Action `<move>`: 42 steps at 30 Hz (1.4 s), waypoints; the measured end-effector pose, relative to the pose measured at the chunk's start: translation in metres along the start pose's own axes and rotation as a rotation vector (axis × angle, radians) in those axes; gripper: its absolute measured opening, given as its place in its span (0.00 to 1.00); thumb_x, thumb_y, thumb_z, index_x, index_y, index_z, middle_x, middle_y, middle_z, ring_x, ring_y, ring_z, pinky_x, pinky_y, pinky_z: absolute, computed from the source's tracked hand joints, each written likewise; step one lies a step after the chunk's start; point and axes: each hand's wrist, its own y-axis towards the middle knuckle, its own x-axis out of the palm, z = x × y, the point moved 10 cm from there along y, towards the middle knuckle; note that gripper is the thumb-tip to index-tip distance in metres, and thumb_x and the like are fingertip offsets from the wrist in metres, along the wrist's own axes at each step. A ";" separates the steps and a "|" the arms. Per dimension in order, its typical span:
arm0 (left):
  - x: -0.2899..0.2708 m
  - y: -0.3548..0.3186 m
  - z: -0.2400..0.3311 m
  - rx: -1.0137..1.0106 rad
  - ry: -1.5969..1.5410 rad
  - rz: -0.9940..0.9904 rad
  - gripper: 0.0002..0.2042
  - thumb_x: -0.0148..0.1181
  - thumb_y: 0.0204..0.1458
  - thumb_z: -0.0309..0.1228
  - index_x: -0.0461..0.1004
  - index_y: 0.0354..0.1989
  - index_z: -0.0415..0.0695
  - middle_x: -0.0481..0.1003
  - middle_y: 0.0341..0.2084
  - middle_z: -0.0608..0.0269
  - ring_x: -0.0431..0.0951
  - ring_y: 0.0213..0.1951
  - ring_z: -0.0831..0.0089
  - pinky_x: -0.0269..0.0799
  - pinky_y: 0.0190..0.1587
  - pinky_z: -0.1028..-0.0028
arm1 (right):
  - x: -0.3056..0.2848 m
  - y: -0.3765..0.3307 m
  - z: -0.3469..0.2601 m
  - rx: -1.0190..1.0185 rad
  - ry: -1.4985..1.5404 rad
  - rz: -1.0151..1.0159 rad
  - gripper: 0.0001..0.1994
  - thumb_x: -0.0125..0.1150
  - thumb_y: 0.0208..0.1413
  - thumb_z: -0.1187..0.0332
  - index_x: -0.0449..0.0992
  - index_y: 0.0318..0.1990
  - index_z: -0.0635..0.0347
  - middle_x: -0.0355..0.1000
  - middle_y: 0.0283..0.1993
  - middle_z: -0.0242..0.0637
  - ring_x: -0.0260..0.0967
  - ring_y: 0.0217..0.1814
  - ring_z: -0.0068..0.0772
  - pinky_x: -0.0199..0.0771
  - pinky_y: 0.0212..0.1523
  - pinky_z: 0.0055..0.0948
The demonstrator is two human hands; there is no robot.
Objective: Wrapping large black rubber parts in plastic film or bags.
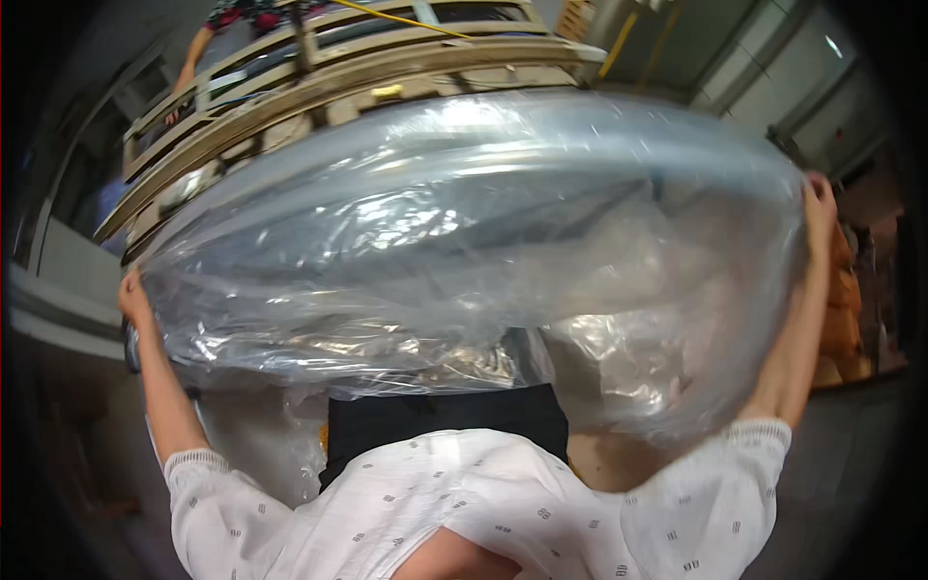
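A large clear plastic sheet (pixel 406 251) is stretched wide between my two hands, with glossy creases and folds across it. My left hand (pixel 133 298) is closed on its left edge, the arm reaching out to the side. At the far right my right hand (pixel 819 203) grips the opposite edge, a little farther off than the left one; the fingers are slightly blurred. The sheet's thicker, bunched upper edge arches between the hands, and its lower part hangs down in front of my body. Whether it is one layer or several, I cannot tell.
Beyond the sheet stands a slatted wooden rack (pixel 280 87), with a yellow strip (pixel 406 17) across its top. Another person's arm (pixel 193 60) reaches down behind its left end. An orange-brown stack (pixel 841 309) stands by my right forearm.
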 end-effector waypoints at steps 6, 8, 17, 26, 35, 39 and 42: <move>-0.083 -0.022 -0.011 -0.012 0.229 0.000 0.19 0.53 0.52 0.46 0.76 0.38 0.42 0.77 0.33 0.59 0.74 0.35 0.68 0.66 0.40 0.73 | 0.129 -0.178 -0.309 -0.938 -0.137 0.093 0.19 0.58 0.47 0.69 0.70 0.49 0.52 0.66 0.51 0.36 0.61 0.57 0.40 0.59 0.55 0.39; -0.089 -0.022 -0.031 -0.004 0.283 -0.023 0.18 0.53 0.52 0.46 0.76 0.38 0.42 0.77 0.34 0.57 0.74 0.35 0.67 0.66 0.41 0.72 | 0.201 -0.172 -0.236 -0.708 -0.371 -0.040 0.16 0.63 0.44 0.63 0.74 0.43 0.52 0.69 0.48 0.35 0.63 0.55 0.40 0.61 0.53 0.42; -0.131 -0.025 -0.060 0.038 0.632 0.047 0.20 0.50 0.52 0.49 0.75 0.38 0.44 0.75 0.33 0.53 0.73 0.36 0.59 0.66 0.40 0.67 | 0.267 -0.157 -0.249 -0.240 0.451 -0.451 0.14 0.59 0.49 0.59 0.70 0.33 0.62 0.66 0.34 0.40 0.65 0.37 0.41 0.65 0.37 0.35; -0.137 -0.013 -0.069 0.081 0.569 -0.036 0.19 0.50 0.53 0.48 0.75 0.39 0.44 0.75 0.35 0.55 0.73 0.38 0.59 0.65 0.41 0.67 | 0.277 -0.170 -0.277 -0.363 0.378 -0.372 0.09 0.61 0.47 0.65 0.72 0.33 0.59 0.65 0.34 0.35 0.62 0.39 0.36 0.61 0.43 0.32; -0.122 -0.014 -0.068 0.092 0.516 0.002 0.21 0.51 0.51 0.51 0.75 0.38 0.44 0.76 0.34 0.56 0.74 0.35 0.61 0.66 0.40 0.68 | 0.269 -0.182 -0.250 -0.021 1.003 -0.494 0.09 0.50 0.58 0.64 0.71 0.34 0.59 0.66 0.26 0.25 0.61 0.27 0.17 0.62 0.30 0.19; -0.135 -0.012 -0.080 0.093 0.505 0.008 0.21 0.51 0.51 0.51 0.75 0.38 0.44 0.76 0.33 0.57 0.74 0.35 0.62 0.66 0.40 0.69 | 0.255 -0.188 -0.257 0.463 1.389 -0.924 0.10 0.52 0.56 0.59 0.71 0.35 0.56 0.65 0.26 0.21 0.60 0.28 0.12 0.61 0.29 0.15; -0.126 -0.017 -0.068 0.145 0.484 0.016 0.20 0.51 0.52 0.50 0.75 0.37 0.45 0.76 0.33 0.58 0.74 0.34 0.61 0.66 0.40 0.68 | 0.246 -0.156 -0.268 0.079 1.134 -0.947 0.12 0.52 0.57 0.59 0.72 0.35 0.58 0.65 0.26 0.19 0.62 0.28 0.13 0.62 0.27 0.17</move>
